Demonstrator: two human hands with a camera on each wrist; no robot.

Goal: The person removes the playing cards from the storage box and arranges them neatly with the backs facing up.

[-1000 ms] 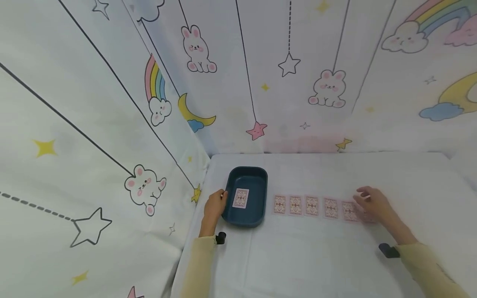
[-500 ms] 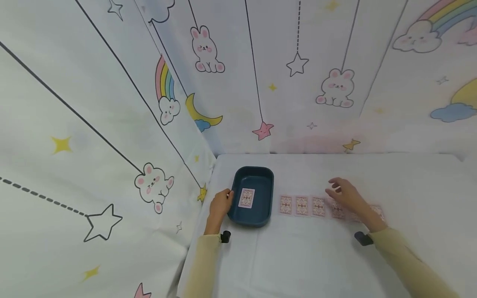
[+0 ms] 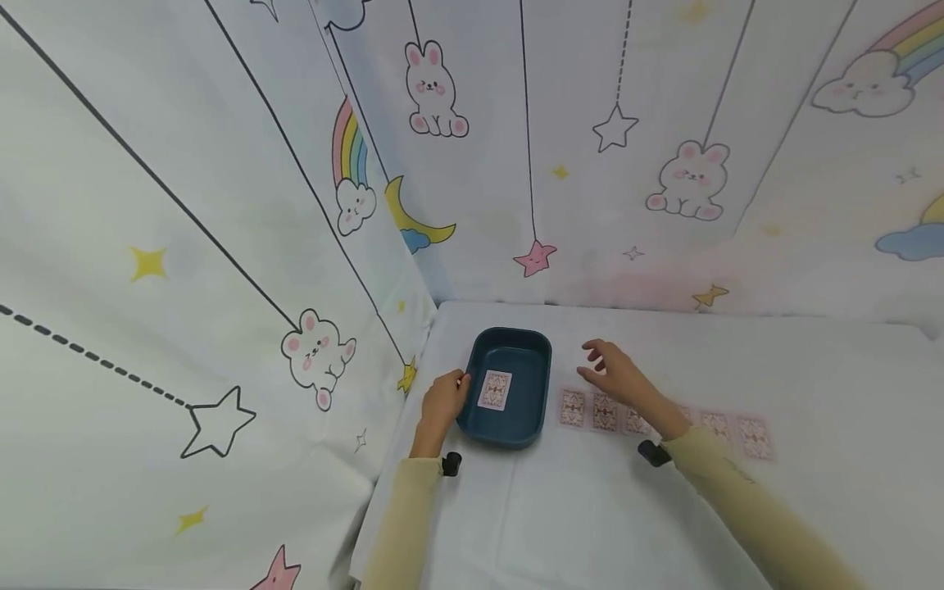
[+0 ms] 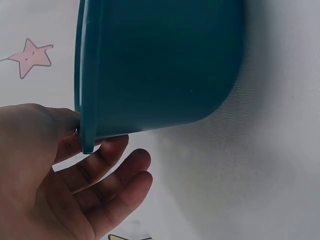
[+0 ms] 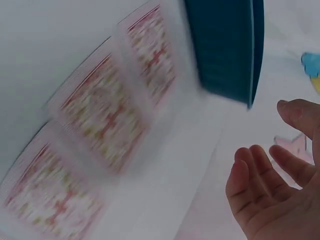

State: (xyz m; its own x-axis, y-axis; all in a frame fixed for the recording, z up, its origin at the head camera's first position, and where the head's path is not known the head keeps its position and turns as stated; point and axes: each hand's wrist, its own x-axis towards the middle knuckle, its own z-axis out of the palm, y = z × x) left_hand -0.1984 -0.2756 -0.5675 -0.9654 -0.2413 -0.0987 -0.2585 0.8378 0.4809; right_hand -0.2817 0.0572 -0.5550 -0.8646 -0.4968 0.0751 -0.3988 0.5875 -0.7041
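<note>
My left hand holds the left rim of a dark teal plastic tray; in the left wrist view the thumb is at the rim and the fingers curl beneath it. One playing card lies face down inside the tray. My right hand is in the air just right of the tray, over the row of cards, with fingers spread, loosely bent and holding nothing. Face-down playing cards with a red-and-gold back pattern lie in a row below it. The right forearm hides part of the row.
A white cloth covers the table. Behind it hangs a white curtain printed with bunnies, stars and rainbows, and another such sheet stands along the left side. The row of cards runs rightward from the tray to a last card.
My right hand has moved left along the row of cards, from its right end to beside the tray. The left hand keeps its hold on the rim. The head view has shifted slightly.
</note>
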